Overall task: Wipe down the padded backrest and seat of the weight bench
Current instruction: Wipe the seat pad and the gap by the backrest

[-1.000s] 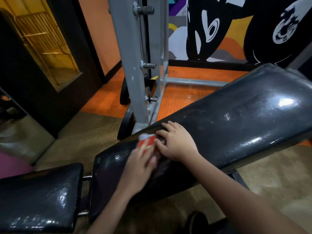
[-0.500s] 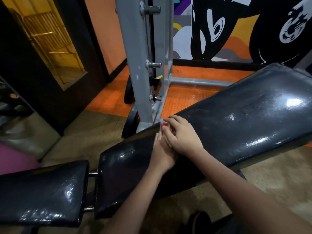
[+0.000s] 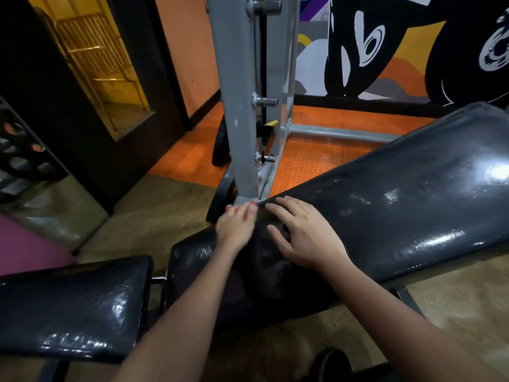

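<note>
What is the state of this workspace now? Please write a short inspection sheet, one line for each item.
Surface: black padded backrest, tilted, glossy with light reflections; black seat lies apart from it across a small gap.
Job's things: a red cloth-like item shows only as small bits under the left hand; what it is cannot be told.
Clutter: nothing seen on the pads.
Grips: left hand is curled over the red item at the backrest's far edge; right hand lies flat, fingers spread, on the backrest beside it.
Cables: nothing seen.
Surroundings: grey rack upright with pegs just behind the hands, orange floor, painted wall, dark doorway.
</note>
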Demonstrator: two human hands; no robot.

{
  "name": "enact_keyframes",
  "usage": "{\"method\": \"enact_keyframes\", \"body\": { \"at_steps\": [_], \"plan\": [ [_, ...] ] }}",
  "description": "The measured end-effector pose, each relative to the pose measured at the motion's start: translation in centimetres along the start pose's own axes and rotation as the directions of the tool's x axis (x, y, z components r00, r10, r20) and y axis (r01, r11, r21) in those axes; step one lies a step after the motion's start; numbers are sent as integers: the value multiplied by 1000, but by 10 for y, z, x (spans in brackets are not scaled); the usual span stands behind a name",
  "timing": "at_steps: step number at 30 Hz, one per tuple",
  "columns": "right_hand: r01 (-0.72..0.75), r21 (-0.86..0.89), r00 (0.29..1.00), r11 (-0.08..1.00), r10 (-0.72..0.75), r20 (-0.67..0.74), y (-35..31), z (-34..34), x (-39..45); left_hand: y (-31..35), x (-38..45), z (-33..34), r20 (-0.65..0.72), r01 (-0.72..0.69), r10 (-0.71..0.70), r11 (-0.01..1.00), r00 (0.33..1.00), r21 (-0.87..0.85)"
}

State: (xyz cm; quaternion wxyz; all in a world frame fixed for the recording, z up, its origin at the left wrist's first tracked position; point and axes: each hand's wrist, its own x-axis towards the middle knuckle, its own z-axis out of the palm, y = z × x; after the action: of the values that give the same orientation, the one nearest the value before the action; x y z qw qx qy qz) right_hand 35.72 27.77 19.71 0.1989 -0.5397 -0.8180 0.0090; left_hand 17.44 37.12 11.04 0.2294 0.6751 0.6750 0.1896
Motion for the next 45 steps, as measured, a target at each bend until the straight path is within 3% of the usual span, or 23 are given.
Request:
{"method": "enact_keyframes", "body": {
  "at_steps": [4,6,8,12,17,20,26,30,33,36,38,41,43,45],
  "plan": [
    [-19,-92,995,996,28,95,-1,5,5,22,-38,5,-77,-314,315,949,946,17],
    [-74,-155,984,985,98,150,-8,9,10,0,-69,-5,-107,-357,352,934,930,-30],
    [-128,-162,970,978,158,187,-22,18,16,-34,-85,-12,-116,-296,285,951,952,-89],
    [-99,-102,946,990,125,300,-53,53,34,-91,-70,-18,-137,-82,62,987,989,-139],
    [-169,109,961,980,140,237,-62,70,57,-129,-22,-21,-79,146,-161,975,984,-167],
    [-274,300,959,914,234,163,-50,55,59,-98,-3,-24,-5,199,-200,977,980,-82],
    [-302,108,953,947,298,48,6,4,59,57,29,-10,192,-104,125,987,973,-119],
    [-320,35,941,947,313,129,43,-29,61,150,51,-1,470,8,87,981,878,-195],
    [-371,-17,903,929,365,228,65,-46,75,175,49,-11,437,7,114,964,892,-266],
    [-327,-78,865,942,331,377,61,-48,89,149,29,-25,357,-68,160,964,920,-258],
    [-281,-77,843,957,284,457,56,-48,89,123,17,-33,302,-63,111,985,947,-163],
    [-246,-54,825,968,238,513,70,-61,77,87,10,-44,321,150,-127,988,938,-46],
    [-288,-23,846,957,265,463,89,-79,68,93,20,-44,348,262,-252,965,903,17],
    [-352,9,885,936,330,330,110,-100,61,140,41,-27,409,222,-221,974,885,47]
  ]
}}
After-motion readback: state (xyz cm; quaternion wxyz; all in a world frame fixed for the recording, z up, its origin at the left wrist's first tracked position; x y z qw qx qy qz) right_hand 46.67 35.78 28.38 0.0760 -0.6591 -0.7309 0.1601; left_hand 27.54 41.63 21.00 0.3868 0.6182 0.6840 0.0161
